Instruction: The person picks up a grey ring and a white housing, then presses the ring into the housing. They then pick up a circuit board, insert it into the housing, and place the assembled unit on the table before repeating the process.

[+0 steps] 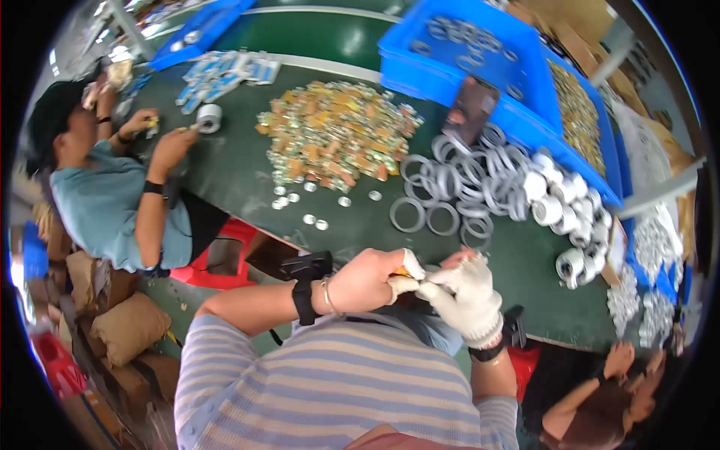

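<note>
My left hand (364, 281), with white covers on the thumb and forefinger, pinches a small yellow-orange piece (403, 271) above the near table edge. Close against it is my right hand (466, 298) in a white knitted glove, its fingers pressed together at the same spot. Whatever sits between the right fingertips is too small and blurred to name. Beyond the hands lie loose grey rings (407, 215) in a heap. Several small white round caps (321, 224) are scattered on the green table (360, 217), in front of a large pile of small yellow and green circuit boards (337, 139).
White cylindrical housings (547, 210) crowd the table at the right. A phone (471, 109) leans on a blue bin (420, 75) containing rings. At left, a co-worker (120, 202) handles small parts beside a white roll (209, 118). Another person (600, 405) is at lower right.
</note>
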A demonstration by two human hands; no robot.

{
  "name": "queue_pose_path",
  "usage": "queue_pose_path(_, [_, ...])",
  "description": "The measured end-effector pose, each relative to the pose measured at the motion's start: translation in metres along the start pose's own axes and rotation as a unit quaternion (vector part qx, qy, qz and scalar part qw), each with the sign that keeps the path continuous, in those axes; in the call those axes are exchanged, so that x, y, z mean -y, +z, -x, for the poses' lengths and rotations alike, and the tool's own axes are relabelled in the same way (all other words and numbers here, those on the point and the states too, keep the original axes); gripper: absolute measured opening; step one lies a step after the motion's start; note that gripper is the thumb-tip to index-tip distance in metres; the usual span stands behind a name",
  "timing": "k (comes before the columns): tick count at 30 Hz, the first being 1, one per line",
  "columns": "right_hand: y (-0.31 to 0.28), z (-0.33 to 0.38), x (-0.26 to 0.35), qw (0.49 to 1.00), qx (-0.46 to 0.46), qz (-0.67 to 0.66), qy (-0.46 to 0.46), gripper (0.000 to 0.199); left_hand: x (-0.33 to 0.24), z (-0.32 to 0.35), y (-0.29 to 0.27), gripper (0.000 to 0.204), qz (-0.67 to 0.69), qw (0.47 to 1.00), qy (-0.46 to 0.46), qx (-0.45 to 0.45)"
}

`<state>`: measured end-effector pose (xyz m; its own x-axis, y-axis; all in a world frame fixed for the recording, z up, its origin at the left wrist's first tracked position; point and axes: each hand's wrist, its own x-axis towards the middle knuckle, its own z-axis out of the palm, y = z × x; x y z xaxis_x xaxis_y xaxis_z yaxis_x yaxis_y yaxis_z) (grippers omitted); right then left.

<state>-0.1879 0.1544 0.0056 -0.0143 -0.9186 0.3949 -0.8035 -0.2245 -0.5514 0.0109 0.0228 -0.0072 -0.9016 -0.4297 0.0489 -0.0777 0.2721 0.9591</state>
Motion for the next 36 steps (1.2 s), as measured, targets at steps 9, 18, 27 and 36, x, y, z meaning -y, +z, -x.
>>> queue_pose_path(9, [-0.003,0.007,0.008,0.972,-0.070,-0.200,0.096,0.046,-0.046,0.043,-0.128,0.020,-0.007,0.935,-0.066,-0.348])
queue_pose_path(18, [-0.071,0.056,-0.066,0.846,-0.355,0.196,0.347,0.023,0.100,0.045,-0.259,0.052,-0.198,0.898,0.076,-0.386])
queue_pose_path(27, [-0.092,0.083,-0.076,0.837,-0.334,0.177,0.397,0.056,0.019,-0.001,-0.017,0.067,0.130,0.990,-0.029,-0.039])
queue_pose_path(36, [0.014,0.017,-0.015,0.961,-0.069,-0.212,0.163,0.043,0.028,-0.003,0.010,0.084,0.399,0.915,-0.054,0.001])
